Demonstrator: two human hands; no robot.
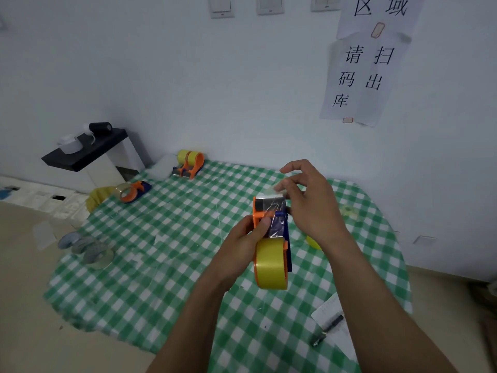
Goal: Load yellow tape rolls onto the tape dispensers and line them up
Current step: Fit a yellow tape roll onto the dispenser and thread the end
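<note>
Two bare forearms come in over the near edge, and between them, held up off the tabletop (161,265), is the orange tape dispenser (266,211). The yellow tape roll (270,265) sits on its hub at the end nearest the person. The cutter end points away toward the wall, so the long axis runs straight out from the body.

The left hand (246,239) wraps the frame from the left, thumb pressed on the orange side, and that's the steadying hand. The right hand (309,203) is over the far end, thumb and forefinger closed narrow on the tape end (278,189), the other fingers fanned loose above. The strip lies stretched from the roll across the dark plate to that pinch. I'd judge the pull goes along that axis, away from the roll, and the right hand is placed for it.

Further out, a second yellow roll (313,242) peeks from behind the right wrist. At the far edge sits a loaded dispenser (188,164), possibly a pair. Another dispenser (134,191) lies at the left edge, its roll paler. Greyish rolls (88,250) lie further left, and a pen (328,329) rests on paper (347,343) at near right. The way to that far edge looks open to me.
</note>
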